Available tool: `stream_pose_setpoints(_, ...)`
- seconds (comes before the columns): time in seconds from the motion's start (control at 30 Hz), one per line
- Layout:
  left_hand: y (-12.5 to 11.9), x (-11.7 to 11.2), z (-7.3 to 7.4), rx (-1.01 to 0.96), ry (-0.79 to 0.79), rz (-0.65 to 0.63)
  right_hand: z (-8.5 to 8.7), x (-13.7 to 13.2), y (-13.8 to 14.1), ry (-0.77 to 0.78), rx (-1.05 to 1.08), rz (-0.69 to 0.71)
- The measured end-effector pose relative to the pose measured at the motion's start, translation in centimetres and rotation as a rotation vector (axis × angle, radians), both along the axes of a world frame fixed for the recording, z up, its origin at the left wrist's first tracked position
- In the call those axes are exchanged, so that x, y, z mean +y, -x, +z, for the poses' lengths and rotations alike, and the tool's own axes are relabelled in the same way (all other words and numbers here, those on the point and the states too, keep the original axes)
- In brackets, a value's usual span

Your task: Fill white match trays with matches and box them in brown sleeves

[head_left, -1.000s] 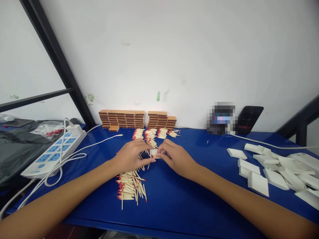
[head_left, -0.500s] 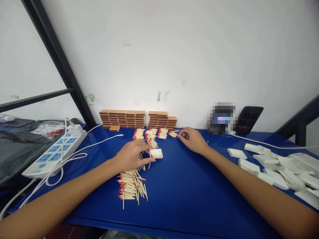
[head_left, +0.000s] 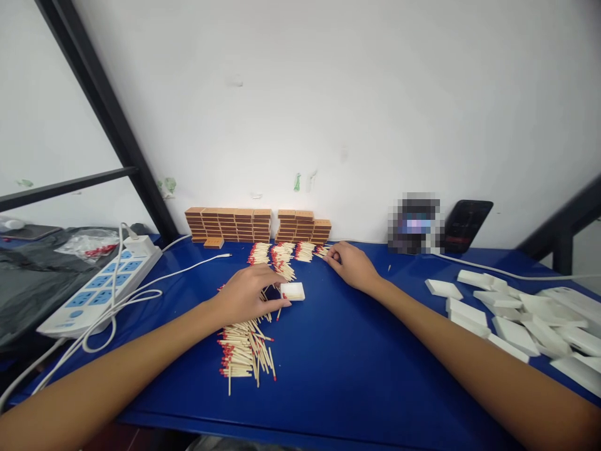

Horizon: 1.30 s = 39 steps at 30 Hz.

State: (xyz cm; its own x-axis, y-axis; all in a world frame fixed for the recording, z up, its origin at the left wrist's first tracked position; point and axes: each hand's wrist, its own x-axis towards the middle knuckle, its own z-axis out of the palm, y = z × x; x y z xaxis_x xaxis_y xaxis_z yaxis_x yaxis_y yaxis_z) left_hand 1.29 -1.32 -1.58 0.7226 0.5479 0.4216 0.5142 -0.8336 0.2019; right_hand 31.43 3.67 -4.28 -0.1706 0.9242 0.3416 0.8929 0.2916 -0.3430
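My left hand (head_left: 251, 293) is closed on one end of a small white matchbox tray (head_left: 293, 290), thumb in front and fingers behind. A match or so lies along the tray's near side. Below that hand spreads a big loose pile of red-tipped matches (head_left: 241, 351), partly covered by it. My right hand (head_left: 347, 263) pinches at the rightmost small heap of matches (head_left: 321, 250), its fingertips hiding some of them. Further small match piles (head_left: 282, 254) lie to the left of it.
Stacked brown matchboxes (head_left: 228, 225) line the wall, with one single box (head_left: 213, 242) in front. White trays (head_left: 516, 335) are heaped at the right. Two phones lean on the wall, one dark (head_left: 467, 225). A power strip (head_left: 101, 285) with looping white cables lies left.
My right hand has moved slightly left, its fingertips now on the rightmost match heap. My left hand still holds the tray in about the same place.
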Motion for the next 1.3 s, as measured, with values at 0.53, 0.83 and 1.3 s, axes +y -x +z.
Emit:
stream_pose_setpoints(0.53,0.2,-0.1,0.4,0.012,-0.026,0.014,1.1,-1.6,-2.9,0.111,-0.02,0.106)
stream_pose_setpoints(0.83,0.3,-0.1,0.4,0.015,-0.017,0.002,1.6,-2.7,-1.5,0.113,0.007,0.276)
stream_pose_setpoints(1.3,0.2,-0.1,0.3,0.002,-0.017,0.004,2.6,-4.7,0.4,0.172,0.044,0.358)
